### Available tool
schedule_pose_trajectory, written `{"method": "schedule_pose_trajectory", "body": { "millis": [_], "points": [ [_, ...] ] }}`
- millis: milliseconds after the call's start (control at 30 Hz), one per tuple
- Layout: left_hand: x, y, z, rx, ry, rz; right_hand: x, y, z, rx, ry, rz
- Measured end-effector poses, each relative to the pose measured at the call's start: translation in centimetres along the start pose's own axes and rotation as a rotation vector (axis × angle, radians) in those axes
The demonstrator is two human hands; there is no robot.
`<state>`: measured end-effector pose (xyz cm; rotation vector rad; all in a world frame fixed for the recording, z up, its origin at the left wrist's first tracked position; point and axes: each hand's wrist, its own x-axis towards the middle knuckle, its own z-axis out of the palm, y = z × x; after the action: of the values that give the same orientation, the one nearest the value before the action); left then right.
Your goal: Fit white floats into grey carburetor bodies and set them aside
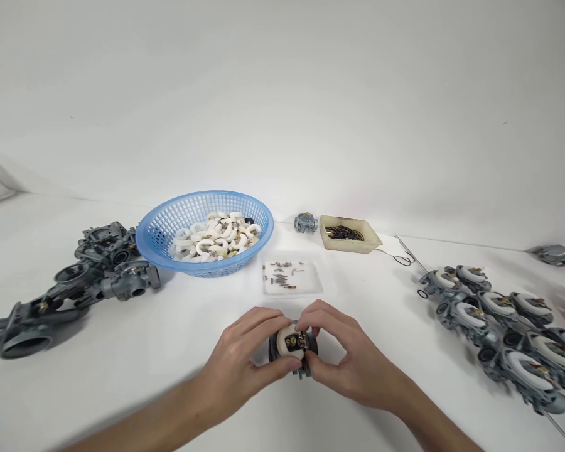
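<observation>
Pressure should be falling evenly, with the left hand (240, 351) pinching the white float (284, 346) and right hand (347, 353) gripping the carburetor (292, 343).

A grey metal carburettor (302, 371) sat at the near middle of the scene, its open side facing up and a dark rounded end to the left and right. A curved white float (283, 344) lay on top, bulging left, with small brass-coloured fittings (292, 341) showing within its curve.
</observation>
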<state>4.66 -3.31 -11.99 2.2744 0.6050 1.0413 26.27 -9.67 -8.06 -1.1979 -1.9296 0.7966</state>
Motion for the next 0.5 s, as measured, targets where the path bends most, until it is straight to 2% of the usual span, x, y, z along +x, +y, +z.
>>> {"method": "schedule_pose_trajectory", "body": {
  "millis": [500],
  "points": [
    [-0.01, -0.24, -0.02, -0.002, -0.022, -0.008, -0.11, -0.21, -0.31, -0.053, -0.014, -0.062]
  ]
}}
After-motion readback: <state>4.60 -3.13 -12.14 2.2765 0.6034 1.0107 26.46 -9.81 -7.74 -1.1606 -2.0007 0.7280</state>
